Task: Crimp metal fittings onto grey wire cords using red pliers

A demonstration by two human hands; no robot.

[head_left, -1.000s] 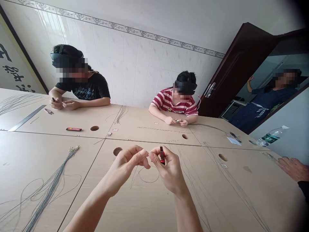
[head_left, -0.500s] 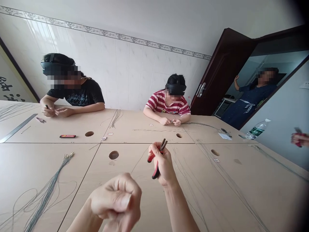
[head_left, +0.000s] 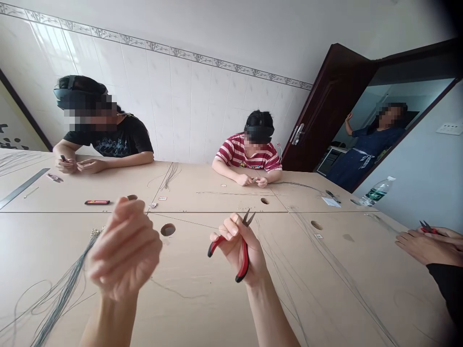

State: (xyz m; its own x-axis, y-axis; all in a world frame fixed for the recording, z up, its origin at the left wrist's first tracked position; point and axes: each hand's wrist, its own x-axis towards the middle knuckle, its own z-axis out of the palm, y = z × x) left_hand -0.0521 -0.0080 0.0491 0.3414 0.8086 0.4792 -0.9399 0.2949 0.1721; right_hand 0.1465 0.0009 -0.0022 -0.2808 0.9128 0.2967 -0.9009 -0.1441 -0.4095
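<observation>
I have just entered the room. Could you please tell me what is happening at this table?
The camera wearer's right hand grips red-and-black pliers, their jaws apart. The left hand, blurred, is raised with fingers curled; I cannot tell if it holds anything. Partly behind it, a bundle of grey cords lies on the table. Opposite sit a person in black and a person in stripes, hands on the tabletop. At the right edge, another person's hands are beside a second pair of pliers.

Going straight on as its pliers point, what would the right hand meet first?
Perhaps the tiny bits on the table, if low enough; otherwise the striped-shirt person's hands. Height is unclear.
</observation>
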